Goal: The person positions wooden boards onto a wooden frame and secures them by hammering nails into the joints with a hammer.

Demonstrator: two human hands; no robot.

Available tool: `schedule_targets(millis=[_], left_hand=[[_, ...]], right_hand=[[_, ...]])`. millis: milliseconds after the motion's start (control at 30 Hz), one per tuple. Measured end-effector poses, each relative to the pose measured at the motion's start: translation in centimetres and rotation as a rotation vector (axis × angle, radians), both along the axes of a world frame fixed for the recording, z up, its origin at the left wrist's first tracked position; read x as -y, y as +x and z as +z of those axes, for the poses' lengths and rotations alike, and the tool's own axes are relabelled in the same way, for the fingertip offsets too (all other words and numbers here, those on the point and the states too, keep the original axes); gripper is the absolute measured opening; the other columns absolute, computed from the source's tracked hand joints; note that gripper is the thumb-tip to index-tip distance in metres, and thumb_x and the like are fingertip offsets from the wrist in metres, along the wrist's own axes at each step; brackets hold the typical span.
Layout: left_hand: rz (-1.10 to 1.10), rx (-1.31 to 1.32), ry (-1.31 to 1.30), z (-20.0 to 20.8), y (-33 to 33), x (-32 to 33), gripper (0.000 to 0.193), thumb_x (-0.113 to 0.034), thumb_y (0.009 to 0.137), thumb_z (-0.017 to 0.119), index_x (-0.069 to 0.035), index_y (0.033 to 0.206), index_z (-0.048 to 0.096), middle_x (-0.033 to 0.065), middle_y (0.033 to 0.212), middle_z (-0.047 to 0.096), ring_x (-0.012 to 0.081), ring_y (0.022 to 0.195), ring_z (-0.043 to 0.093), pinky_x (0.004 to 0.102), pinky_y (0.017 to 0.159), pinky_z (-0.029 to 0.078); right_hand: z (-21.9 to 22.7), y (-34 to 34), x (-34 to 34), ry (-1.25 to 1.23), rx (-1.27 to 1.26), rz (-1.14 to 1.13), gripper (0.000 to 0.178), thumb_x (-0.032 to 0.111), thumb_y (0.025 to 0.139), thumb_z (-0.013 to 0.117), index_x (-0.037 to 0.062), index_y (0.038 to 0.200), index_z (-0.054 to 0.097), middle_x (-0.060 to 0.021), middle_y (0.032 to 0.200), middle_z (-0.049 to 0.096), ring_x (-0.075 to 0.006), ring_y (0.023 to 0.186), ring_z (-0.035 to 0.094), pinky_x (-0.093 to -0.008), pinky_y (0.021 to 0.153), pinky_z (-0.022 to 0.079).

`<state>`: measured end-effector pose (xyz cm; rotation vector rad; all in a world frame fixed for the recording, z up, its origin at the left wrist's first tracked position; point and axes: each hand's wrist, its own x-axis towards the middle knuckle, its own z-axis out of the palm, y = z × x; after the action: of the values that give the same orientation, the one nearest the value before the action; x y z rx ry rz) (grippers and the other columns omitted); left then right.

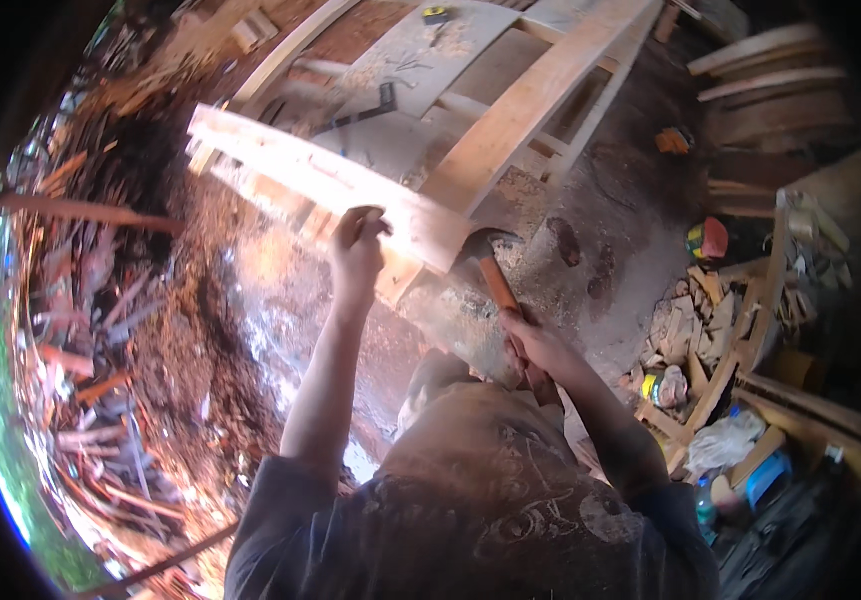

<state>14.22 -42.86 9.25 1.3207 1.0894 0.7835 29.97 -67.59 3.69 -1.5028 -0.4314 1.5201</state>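
Note:
My right hand [532,345] is wrapped round the wooden handle of a hammer [497,284]. Its dark head lies close to the near end of a pale, sunlit plank [295,160]. Over the near edge of that plank, my left hand [358,240] is closed with its fingers curled together; whatever they hold is too small to make out. A second long board [535,110] meets the plank near its right end and runs away from me as part of a wooden frame.
On a pale sheet inside the frame lie a black square [387,98] and a yellow tape measure [436,15]. Wood scraps and bark [140,320] cover the ground at left. At right are offcuts [685,325], a white plastic bag [725,440] and stacked boards [770,75].

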Motion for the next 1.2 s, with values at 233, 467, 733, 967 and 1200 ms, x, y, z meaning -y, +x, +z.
schedule_targets(millis=[233,467,733,967,1200], left_hand=[[0.009,-0.190,0.559,-4.0,2.3,-0.5,0.010,-0.003,0.097,0.059,0.001,0.099,0.068,0.0145,0.083,0.072,0.0223,0.077,0.073,0.0350,0.070,0.056],[0.191,-0.371,0.639,-5.8,1.5,-3.2,0.015,-0.014,0.097,0.060,-0.001,0.102,0.067,0.0170,0.087,0.073,0.0335,0.079,0.073,0.0408,0.072,0.055],[0.149,-0.222,0.485,-4.6,-0.7,-4.2,0.021,-0.015,0.098,0.067,0.004,0.104,0.071,0.0149,0.085,0.075,0.0161,0.082,0.074,0.0310,0.076,0.057],[0.060,-0.197,0.523,-6.9,0.0,-4.4,0.015,-0.011,0.092,0.068,-0.001,0.101,0.075,0.0162,0.090,0.075,0.0272,0.079,0.074,0.0360,0.071,0.056],[-0.094,-0.226,0.687,-6.6,0.9,-3.6,0.020,-0.007,0.082,0.072,-0.002,0.101,0.076,0.0171,0.090,0.071,0.0355,0.080,0.070,0.0414,0.073,0.056]], right_hand=[[-4.3,2.5,-2.0,0.165,0.349,0.140,0.028,0.035,0.103,0.060,0.0077,0.104,0.053,-0.0019,0.063,0.054,-0.0128,0.044,0.052,-0.0307,0.041,0.044],[1.1,3.0,-4.1,-0.092,0.391,0.167,0.029,0.034,0.103,0.060,0.0060,0.101,0.055,-0.0012,0.062,0.053,-0.0115,0.045,0.052,-0.0303,0.042,0.043],[3.3,5.1,-2.3,0.120,0.870,0.412,0.044,0.037,0.100,0.061,-0.0032,0.118,0.059,-0.0321,0.099,0.067,-0.0499,0.097,0.066,-0.0526,0.079,0.052],[2.8,2.6,-6.9,0.094,0.899,0.490,0.043,0.039,0.100,0.061,-0.0021,0.113,0.061,-0.0281,0.092,0.069,-0.0469,0.091,0.069,-0.0515,0.076,0.052],[5.6,5.9,-6.0,0.011,0.546,0.271,0.019,0.022,0.106,0.056,0.0060,0.097,0.052,0.0025,0.059,0.046,-0.0077,0.042,0.043,-0.0269,0.040,0.038]])
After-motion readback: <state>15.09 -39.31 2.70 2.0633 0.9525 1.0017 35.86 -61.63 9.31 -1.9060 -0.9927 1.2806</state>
